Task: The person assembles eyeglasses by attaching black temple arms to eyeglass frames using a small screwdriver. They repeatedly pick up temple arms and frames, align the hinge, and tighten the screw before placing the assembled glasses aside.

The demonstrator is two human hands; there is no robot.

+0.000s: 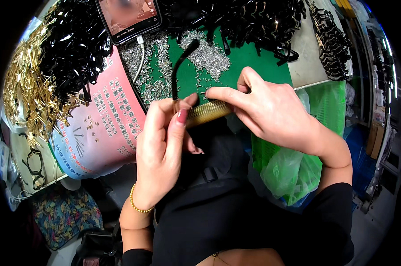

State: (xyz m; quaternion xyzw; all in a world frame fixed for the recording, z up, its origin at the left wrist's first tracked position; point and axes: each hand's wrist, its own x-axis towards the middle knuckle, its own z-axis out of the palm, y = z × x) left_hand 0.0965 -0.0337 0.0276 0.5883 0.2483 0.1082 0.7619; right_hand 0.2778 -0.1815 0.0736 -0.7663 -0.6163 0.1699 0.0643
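My left hand [158,137] is closed in a pinch on a black glasses temple [179,66], whose curved tip points up and away. What the temple joins is hidden behind the fingers. A tool with a gold, cross-knurled handle [209,111] lies crosswise between both hands; its working end is hidden by my left hand. My right hand [271,106] grips the handle's right end with curled fingers, while its index finger reaches left over the handle, close to scattered small silver screws [209,57] on the green mat [258,62].
Black glasses parts [262,22] are heaped at the back, gold temples [29,80] far left. A lit phone [129,17] with a white cable [141,57] lies beyond a pink printed sheet [112,97]. A green crate [329,106] with clear plastic bags [285,173] stands right.
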